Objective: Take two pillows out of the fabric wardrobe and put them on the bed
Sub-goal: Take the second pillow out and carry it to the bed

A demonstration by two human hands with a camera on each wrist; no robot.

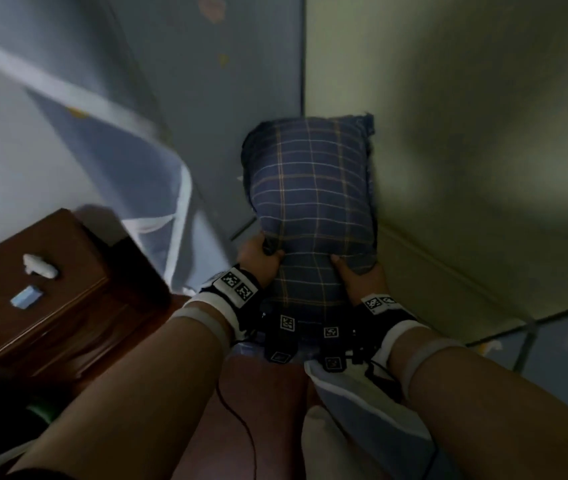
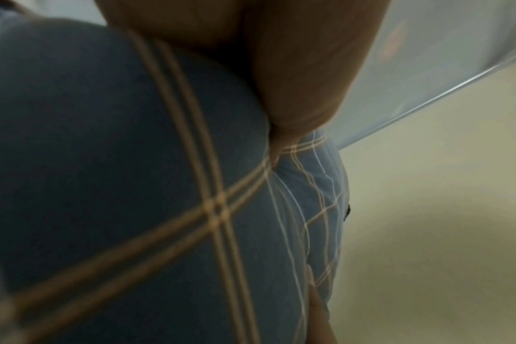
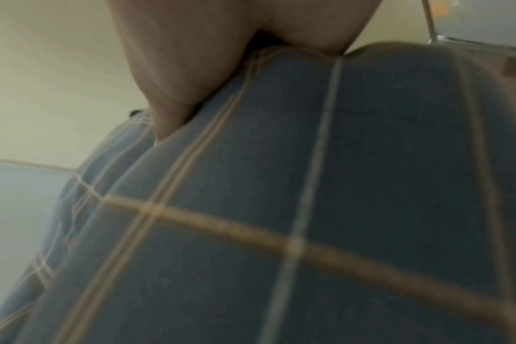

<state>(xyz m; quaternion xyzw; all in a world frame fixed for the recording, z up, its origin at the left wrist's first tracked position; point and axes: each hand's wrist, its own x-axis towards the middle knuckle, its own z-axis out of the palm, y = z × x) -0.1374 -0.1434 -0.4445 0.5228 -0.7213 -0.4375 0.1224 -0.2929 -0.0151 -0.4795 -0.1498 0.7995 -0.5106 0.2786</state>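
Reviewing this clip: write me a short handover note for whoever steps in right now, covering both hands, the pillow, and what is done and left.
Left hand: grips the near left edge of the plaid pillow.
Right hand: grips its near right edge.
The pillow is held up in front of the person, against a pale wall and blue wardrobe fabric.
Done: one pillow in hand.
Left: put it on the bed, which is not clearly in view, then the second pillow; I cannot tell from here whether that has been moved.

place: home bedroom | evidence: wooden nightstand [image 1: 43,289], blue fabric wardrobe [image 1: 206,98], plaid pillow [image 1: 310,188]
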